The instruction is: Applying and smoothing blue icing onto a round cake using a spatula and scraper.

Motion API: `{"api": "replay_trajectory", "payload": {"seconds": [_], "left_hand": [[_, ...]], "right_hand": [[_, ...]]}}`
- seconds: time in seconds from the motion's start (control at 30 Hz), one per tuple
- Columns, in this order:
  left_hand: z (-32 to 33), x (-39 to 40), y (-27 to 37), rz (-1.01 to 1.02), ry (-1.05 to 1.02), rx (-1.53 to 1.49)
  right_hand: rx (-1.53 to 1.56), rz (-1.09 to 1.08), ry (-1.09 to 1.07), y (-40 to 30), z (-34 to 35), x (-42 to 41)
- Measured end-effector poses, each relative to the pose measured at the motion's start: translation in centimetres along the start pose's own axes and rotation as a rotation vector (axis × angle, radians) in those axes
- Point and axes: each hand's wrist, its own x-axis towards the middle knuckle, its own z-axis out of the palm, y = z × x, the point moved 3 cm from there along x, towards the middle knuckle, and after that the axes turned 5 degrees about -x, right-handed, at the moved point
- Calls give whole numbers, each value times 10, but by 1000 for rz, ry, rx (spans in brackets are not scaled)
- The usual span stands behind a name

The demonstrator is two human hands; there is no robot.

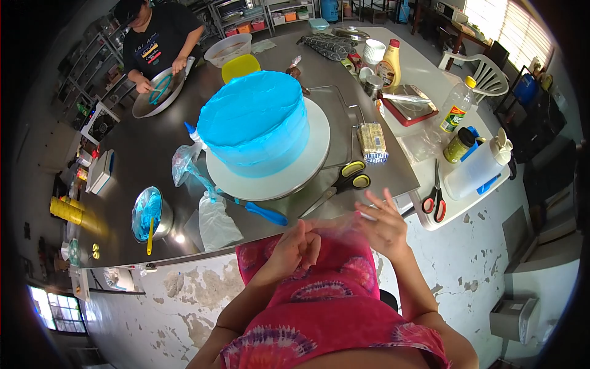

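Observation:
In front of my body, my left hand (297, 249) is curled shut on what looks like a thin clear plastic piece (339, 222). The plastic stretches towards my right hand (383, 226), whose fingers are spread; blur hides whether it grips the plastic. Beyond my hands, a tall cake covered in blue frosting (253, 122) stands on a white round cake board (318, 152). A blue-handled tool (266, 213) and black-and-yellow scissors (343, 182) lie by the board's near edge. To the left are a blue-smeared piping bag (184, 166) and a crumpled white cloth or paper (216, 226).
A metal bowl of blue frosting (147, 210) with a yellow-handled spatula (150, 237) stands left. A wrapped block (372, 142) lies right, near a white side table (426, 219) with bottles and red-handled scissors (435, 198). Across the table, a person (159, 44) works over a large pan (161, 99).

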Motion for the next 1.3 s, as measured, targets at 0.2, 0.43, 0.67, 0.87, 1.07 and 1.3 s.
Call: {"api": "replay_trajectory", "payload": {"seconds": [0.2,0.43,0.67,0.87,1.07,1.3], "left_hand": [[-28,-11,7,286,251,300],[-104,-27,10,592,756,142],[-139,-26,29,531,893,-23],[-142,-13,33,526,871,48],[-143,-12,36,546,877,18],[-147,-12,32,548,839,-25]], "right_hand": [[852,802,371,34,27,25],[809,759,346,90,63,90],[687,669,210,98,88,124],[630,676,154,100,101,124],[642,649,124,94,100,119],[707,645,121,85,96,114]]}}
